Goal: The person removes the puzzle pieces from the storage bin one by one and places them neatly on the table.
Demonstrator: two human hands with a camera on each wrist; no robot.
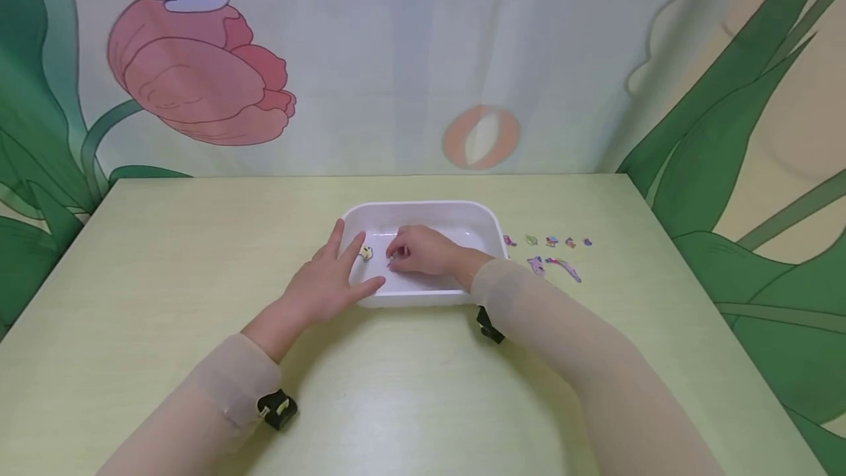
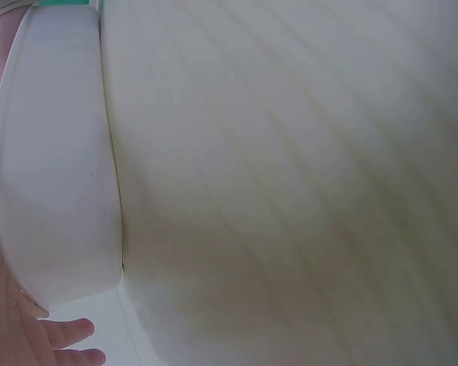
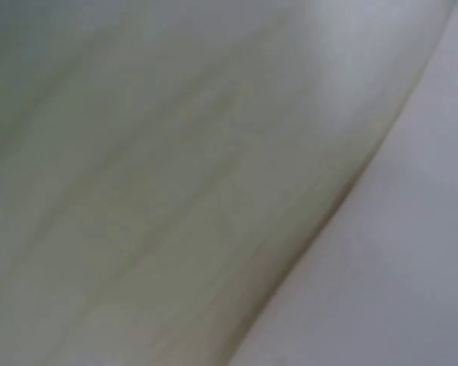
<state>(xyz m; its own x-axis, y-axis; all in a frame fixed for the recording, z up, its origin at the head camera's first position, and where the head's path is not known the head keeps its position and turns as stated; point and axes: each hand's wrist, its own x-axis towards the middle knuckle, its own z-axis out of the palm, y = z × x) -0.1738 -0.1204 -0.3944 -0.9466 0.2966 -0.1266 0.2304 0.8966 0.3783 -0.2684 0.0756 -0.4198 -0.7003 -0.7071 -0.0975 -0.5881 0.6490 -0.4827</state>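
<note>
A white rectangular tray [image 1: 463, 220] sits on the table, its outer wall [image 2: 57, 160] filling the left part of the left wrist view. My left hand [image 1: 325, 281] lies with spread fingers over the tray's left rim. Inside the tray, by those fingers, is a small yellow-and-black piece [image 1: 366, 253]. My right hand [image 1: 426, 250] reaches in over the right side, its thumb and fingertips pinching a small pale piece [image 1: 391, 260] low over the tray floor. The fingers cover most of this piece, so I cannot tell its kind. The right wrist view has only tabletop and tray wall.
Right of the tray, several small colourful flat pieces lie in two rows, among them a purple one [image 1: 536, 265] and a long curved one [image 1: 565, 269]. A printed curtain [image 1: 370, 79] hangs behind the pale wood-look table [image 1: 198, 255].
</note>
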